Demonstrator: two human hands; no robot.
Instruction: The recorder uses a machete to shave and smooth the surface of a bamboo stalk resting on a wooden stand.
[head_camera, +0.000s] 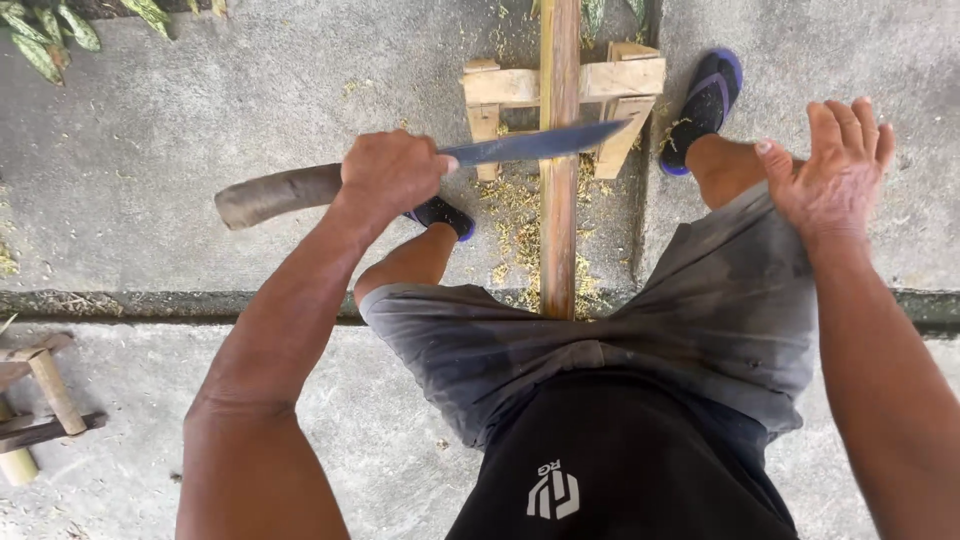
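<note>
Nearest me, my left hand (388, 172) is clenched round the handle of a machete (430, 165), while my right hand (835, 170) hangs spread wide and empty above my right knee. The blade lies across a long bamboo strip (558, 230) running away between my feet. Farther on, the strip rests in a small wooden stand (520, 85) on the concrete (150, 150), shavings scattered around it.

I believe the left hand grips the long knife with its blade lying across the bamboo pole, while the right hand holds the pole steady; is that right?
Not quite. In the head view the right hand is open and raised in the air above the knee, touching nothing. The rest stands: the left hand grips the long knife, its blade across the bamboo pole.
</note>
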